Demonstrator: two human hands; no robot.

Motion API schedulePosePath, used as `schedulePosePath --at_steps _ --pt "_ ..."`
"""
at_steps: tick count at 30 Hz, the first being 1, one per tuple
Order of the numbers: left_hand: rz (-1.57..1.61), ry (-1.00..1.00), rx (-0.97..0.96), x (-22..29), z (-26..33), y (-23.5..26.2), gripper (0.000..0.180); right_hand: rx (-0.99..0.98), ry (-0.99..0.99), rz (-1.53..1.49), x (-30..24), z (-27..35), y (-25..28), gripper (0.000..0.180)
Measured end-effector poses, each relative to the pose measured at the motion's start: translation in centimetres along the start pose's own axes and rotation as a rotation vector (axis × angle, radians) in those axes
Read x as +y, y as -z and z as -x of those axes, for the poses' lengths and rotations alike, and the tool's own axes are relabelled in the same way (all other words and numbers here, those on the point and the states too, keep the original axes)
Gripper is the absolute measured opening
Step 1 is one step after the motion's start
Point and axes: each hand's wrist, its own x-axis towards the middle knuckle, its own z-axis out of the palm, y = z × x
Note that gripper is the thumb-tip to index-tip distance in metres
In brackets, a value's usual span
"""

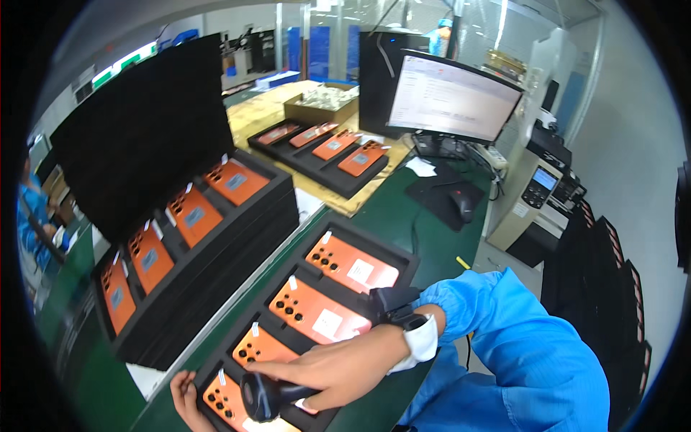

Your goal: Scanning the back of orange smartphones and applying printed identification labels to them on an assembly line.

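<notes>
My right hand [345, 367] is closed round a black handheld barcode scanner [260, 397], held over the nearest phone in a black foam tray [407, 270]. Bright light falls on that orange phone [223, 400] beneath the scanner head. At the tray's near left edge, my left hand [186, 397] has its fingers curled against the rim; its palm is mostly hidden. Further along the tray lie another orange phone [265, 345], partly under my right hand, and two more, a middle phone [306, 306] and a far phone [353, 263], with white labels on their backs.
A tall stack of black foam trays [237, 245] stands left, its top one holding orange phones. Behind is another phone tray [317, 169] near a cardboard box [320, 108]. A monitor [457, 97], mouse [461, 205] and label printer [529, 198] stand right. A person in blue [32, 209] is far left.
</notes>
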Motion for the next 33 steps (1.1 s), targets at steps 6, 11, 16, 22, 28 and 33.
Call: schedulePosePath --at_steps 6,11,16,22,28,33 --pt "-0.204 -0.377 -0.21 -3.0 -0.4 2.3 0.047 0.546 -0.053 0.284 2.2 8.0 6.0 0.083" --pt "-0.064 -0.091 -0.121 -2.1 0.1 1.6 0.045 0.91 -0.454 0.137 4.2 14.7 11.2 0.087" --pt "0.017 -0.037 -0.052 0.1 0.3 -0.3 0.036 1.044 -0.455 0.448 12.0 19.0 14.1 0.089" --pt "0.025 0.011 -0.033 -0.1 0.3 0.1 0.033 0.979 -0.439 0.413 17.7 19.5 14.1 0.088" --pt "-0.161 -0.315 -0.164 -5.3 -0.3 3.9 0.039 1.215 -0.12 0.843 13.8 16.3 13.2 0.052" --pt "-0.29 -0.571 -0.192 -5.8 -0.9 4.3 0.041 0.964 -0.17 0.586 13.6 13.0 13.1 0.052"
